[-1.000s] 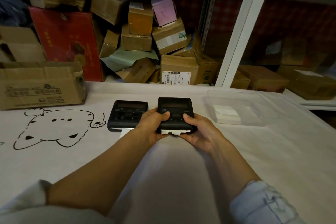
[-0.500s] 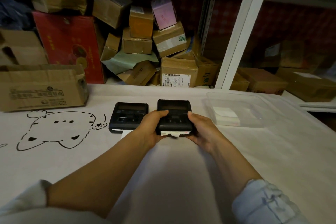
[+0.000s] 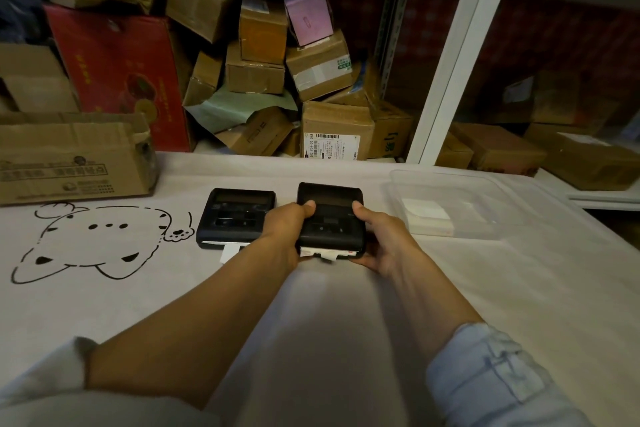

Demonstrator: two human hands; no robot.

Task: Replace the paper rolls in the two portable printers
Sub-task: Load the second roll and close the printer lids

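Printers, two, black, side by side on the counter [image 3: 450,288], which wears a pale cloth with a cartoon cat drawing [image 3: 93,243]. Right printer [image 3: 330,218]: gripped from both sides. Left hand [image 3: 285,230] wraps its left edge, thumb lying on the top face; right hand [image 3: 379,239] wraps the right edge, thumb likewise on top, fingers curled beneath (fingertips hidden under the body). A short white paper strip [image 3: 325,254] shows at its near edge. Whether the unit is lifted or resting on the cloth cannot be told.

Left printer [image 3: 237,217]: lies flat, untouched, just beside the held one, with a white paper tab [image 3: 229,251] sticking out toward the person.

Clear plastic tray [image 3: 491,204] to the right, holding a white paper stack [image 3: 427,217]. Cardboard box [image 3: 69,161] at far left on the counter. Piled parcels [image 3: 277,73] behind; white shelf frame [image 3: 453,59] upright at right.
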